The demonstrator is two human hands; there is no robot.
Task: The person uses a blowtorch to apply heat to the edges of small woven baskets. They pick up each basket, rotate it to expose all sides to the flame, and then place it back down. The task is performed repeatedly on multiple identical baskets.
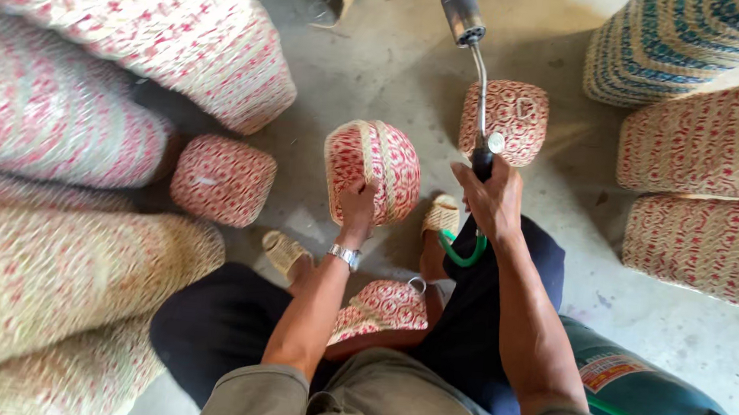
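From the head camera, a green gas cylinder lies at the lower right beside the person's leg, with a rectangular label in orange and white on its curved side. The left hand grips the rim of a small round woven basket, red and straw-coloured, held up on its side over the concrete floor. The right hand is clenched around the black handle of a gas torch, whose thin metal tube rises to a grey nozzle; a green hose curls below the fist. Another small basket stands just behind the torch, one sits to the left, one rests on the lap. Large woven baskets are stacked on both sides.
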